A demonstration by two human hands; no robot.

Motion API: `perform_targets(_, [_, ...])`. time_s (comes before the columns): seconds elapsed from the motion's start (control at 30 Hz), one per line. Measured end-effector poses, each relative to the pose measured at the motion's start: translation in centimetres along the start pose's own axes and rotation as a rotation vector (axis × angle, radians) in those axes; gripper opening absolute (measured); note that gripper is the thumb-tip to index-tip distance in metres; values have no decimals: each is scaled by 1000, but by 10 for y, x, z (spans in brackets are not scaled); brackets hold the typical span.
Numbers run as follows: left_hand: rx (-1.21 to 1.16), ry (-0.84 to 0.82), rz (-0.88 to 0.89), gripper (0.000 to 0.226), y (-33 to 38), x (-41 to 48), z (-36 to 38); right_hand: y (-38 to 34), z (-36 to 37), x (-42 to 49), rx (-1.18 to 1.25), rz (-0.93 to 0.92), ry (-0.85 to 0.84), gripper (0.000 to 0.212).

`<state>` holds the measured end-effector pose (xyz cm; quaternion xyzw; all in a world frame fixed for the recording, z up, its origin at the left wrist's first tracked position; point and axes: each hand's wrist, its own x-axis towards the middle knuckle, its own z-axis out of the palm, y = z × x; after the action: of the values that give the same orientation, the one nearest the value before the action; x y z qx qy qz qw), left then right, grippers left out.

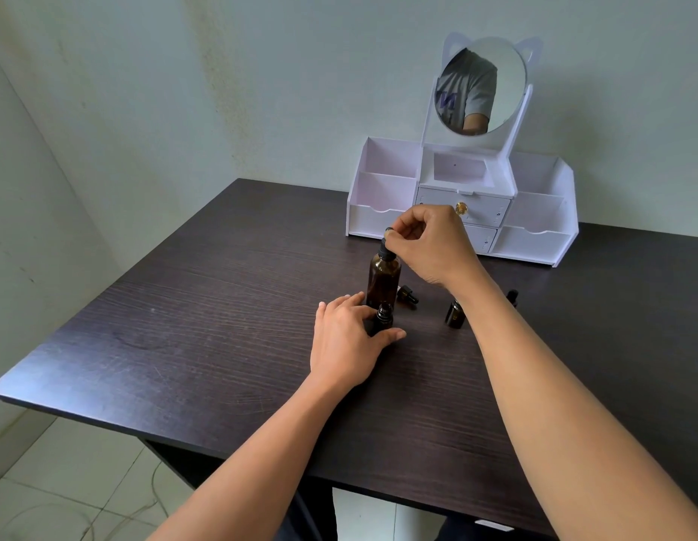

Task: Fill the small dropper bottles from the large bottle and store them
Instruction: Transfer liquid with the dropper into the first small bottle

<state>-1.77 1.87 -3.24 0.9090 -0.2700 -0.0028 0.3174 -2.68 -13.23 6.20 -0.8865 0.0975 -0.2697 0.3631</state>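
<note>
Right now the left hand [351, 337] rests on the dark wood-grain desk [222, 306], its thumb and fingers curled round a small dropper bottle [384, 316] that stands upright near the middle of the desk with its neck uncapped. Just behind it, and close enough that the two may be touching, stands the large bottle [383, 279], amber glass and upright. The right hand [429, 244] reaches in from above, fingertips pinching the black dropper top [383, 249] that sits at the large bottle's neck; whether that top is screwed down or lifted free cannot be told. A loose dropper cap [408, 295] lies on its side on the desk just to the right of the large bottle. Further right a second small bottle [455, 314] stands upright, partly hidden by the right forearm, and the top of a third small bottle [512, 296] peeks out beyond that arm. Along the back edge of the desk, against the wall, sits a white organizer [534, 244] with open compartments on either side and drawers in the centre, one with a gold knob [461, 208]. An oval mirror [482, 83] with cat ears rises from it, reflecting a grey sleeve.
</note>
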Motion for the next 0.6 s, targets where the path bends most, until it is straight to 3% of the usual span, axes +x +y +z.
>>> perform_targets(0.37, [-22, 19, -3, 60, -3, 2, 4, -20, -25, 6, 136, -29, 157, 5])
perform_targets(0.6, [-44, 37, -6, 57, -3, 1, 4, -39, -49, 2, 370, -45, 270, 9])
